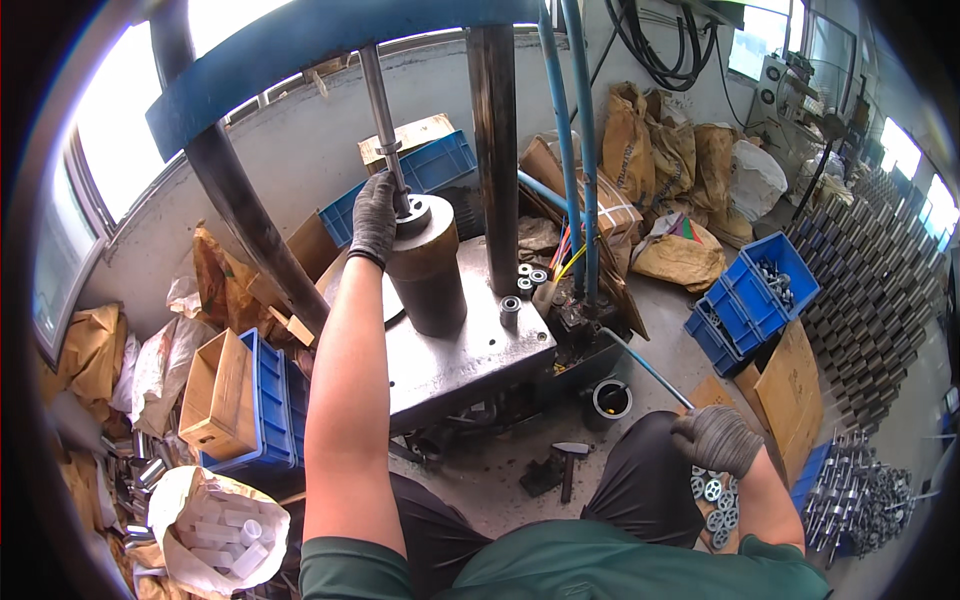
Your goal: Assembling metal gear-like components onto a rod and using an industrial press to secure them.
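Note:
My left hand (pixel 375 217), in a dark grey knit glove, is closed around the lower part of an upright steel shaft (pixel 398 182). The shaft stands at the top of a thick dark metal cylinder (pixel 430 290), under the press's blue crossbeam (pixel 340 50). Beneath the cylinder is the press's steel table (pixel 470 362). Down on the right, my gloved right hand (pixel 718 440) grips the near end of a slim lever (pixel 650 369), which runs from the base of the press beside two blue pipes.
Small metal bushings (pixel 510 311) stand on the table's right corner. A hammer (pixel 569 470) is on the floor by a round black container (pixel 610 400). Blue bins (pixel 760 295), stacked metal cylinders (pixel 865 290) and many shafts (pixel 860 490) fill the right. A sack of pale tubes (pixel 170 500) sits left.

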